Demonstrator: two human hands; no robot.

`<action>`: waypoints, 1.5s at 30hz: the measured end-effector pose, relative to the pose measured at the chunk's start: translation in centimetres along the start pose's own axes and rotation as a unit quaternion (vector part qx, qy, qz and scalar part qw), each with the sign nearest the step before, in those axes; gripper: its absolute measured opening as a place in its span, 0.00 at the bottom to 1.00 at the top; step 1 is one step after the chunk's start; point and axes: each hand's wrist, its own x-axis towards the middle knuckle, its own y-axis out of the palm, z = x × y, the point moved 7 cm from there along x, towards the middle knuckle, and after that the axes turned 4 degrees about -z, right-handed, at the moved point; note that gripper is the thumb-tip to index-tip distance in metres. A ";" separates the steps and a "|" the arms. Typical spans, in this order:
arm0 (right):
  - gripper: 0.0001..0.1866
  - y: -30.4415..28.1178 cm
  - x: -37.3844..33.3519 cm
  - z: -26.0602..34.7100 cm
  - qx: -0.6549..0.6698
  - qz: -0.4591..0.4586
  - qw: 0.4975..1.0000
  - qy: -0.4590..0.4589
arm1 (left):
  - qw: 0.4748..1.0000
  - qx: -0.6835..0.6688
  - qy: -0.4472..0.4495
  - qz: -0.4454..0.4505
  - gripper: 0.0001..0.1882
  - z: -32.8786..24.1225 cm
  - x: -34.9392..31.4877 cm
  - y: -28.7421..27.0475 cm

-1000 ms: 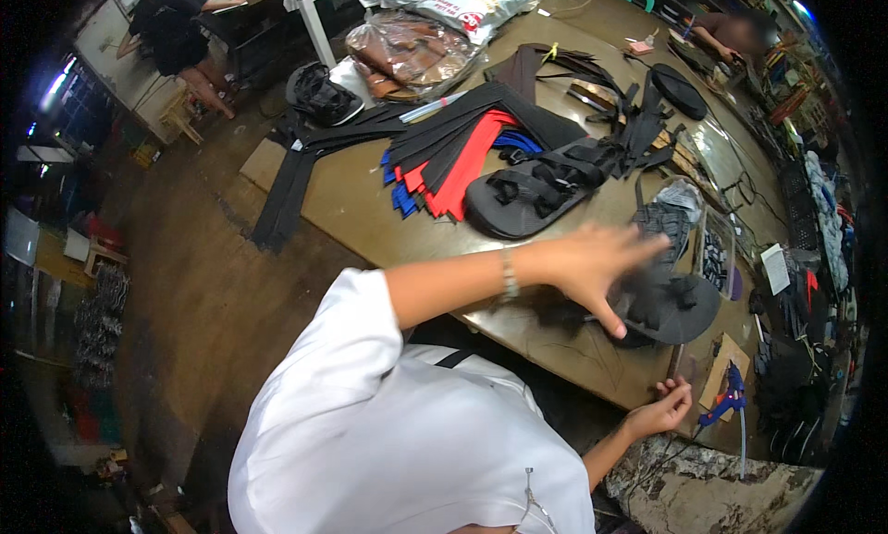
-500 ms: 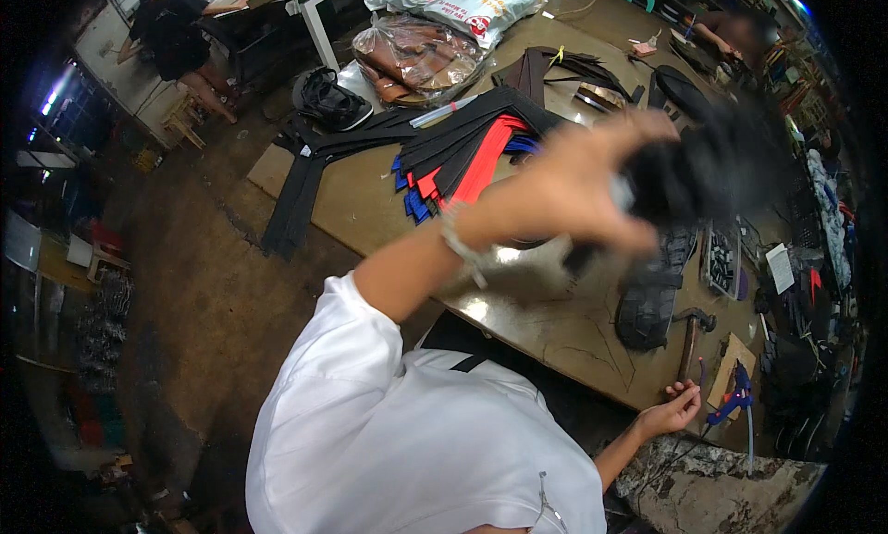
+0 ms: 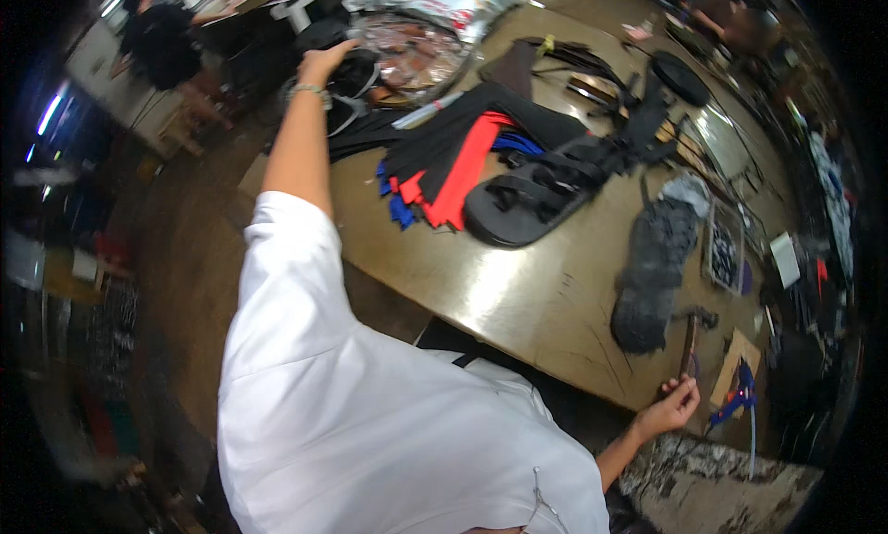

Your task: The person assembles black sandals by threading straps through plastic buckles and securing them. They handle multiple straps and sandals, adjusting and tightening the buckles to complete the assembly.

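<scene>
My left hand (image 3: 324, 64) is stretched out to the far left, fingers curled over a black sandal (image 3: 357, 73) beside another black sandal with a pale sole edge (image 3: 347, 120). Part of the grip is hidden and slightly blurred. On the right, my right hand (image 3: 671, 410) has its fingertips pinched together near the handle end of a hammer (image 3: 690, 342); what they hold, if anything, I cannot make out. A black strapped sandal (image 3: 527, 206) lies mid-table. Another black sandal (image 3: 647, 289) lies by the hammer.
Black, red and blue strips (image 3: 462, 178) fan across the table (image 3: 490, 303). Behind them sit a clear bag of brown pieces (image 3: 407, 53) and a white sack (image 3: 435, 2). A blue glue gun (image 3: 735, 400) and a parts box (image 3: 724, 252) are right. Two people work farther back.
My left hand has swung from the right side of the table to the far left, carrying a black sandal. The strapped sandal mid-table is now uncovered. My right hand has barely moved.
</scene>
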 end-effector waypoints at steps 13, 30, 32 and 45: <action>0.12 0.2 -0.6 0.9 -0.018 -0.016 0.999 -0.022 | 0.802 -0.238 0.513 0.192 0.08 -17.1 -38.4 3.3; 0.11 0.1 -0.7 1.0 0.071 -0.017 0.996 0.043 | 0.613 -0.455 0.047 0.644 0.32 -13.8 -50.2 13.6; 0.12 0.2 -0.7 1.0 0.070 -0.009 0.996 0.055 | 0.577 -0.453 0.004 0.679 0.29 -11.3 -49.2 13.2; 0.16 1.8 2.0 3.3 0.031 0.073 0.992 0.097 | 0.722 -0.152 0.469 0.485 0.16 -16.7 -50.8 8.4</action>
